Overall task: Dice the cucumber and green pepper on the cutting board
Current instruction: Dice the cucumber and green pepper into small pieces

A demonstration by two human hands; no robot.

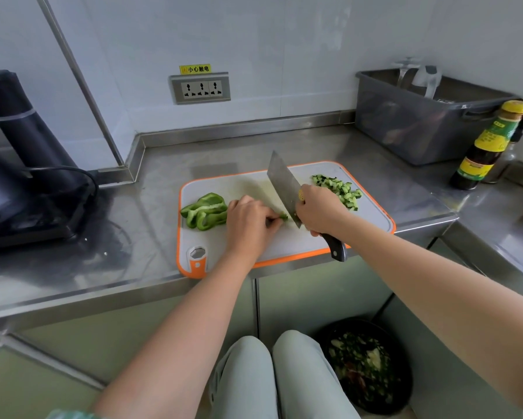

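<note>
On one cutting board (287, 247), the left hand (249, 226) pinches one green pepper strip (283, 217) and the right hand (320, 211) grips one cleaver (281, 184), between one pepper heap (205, 211) and one cucumber-dice pile (340, 189).

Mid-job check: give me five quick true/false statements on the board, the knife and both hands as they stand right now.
1. The right hand holds the cleaver. True.
2. The diced cucumber lies on the left side of the cutting board. False: it is piled at the board's far right.
3. The left hand pinches a small green piece beside the blade. True.
4. The green pepper is all diced. False: large pieces lie at the board's left.
5. The sauce bottle stands on the board. False: it stands on the counter, off to the right.
</note>
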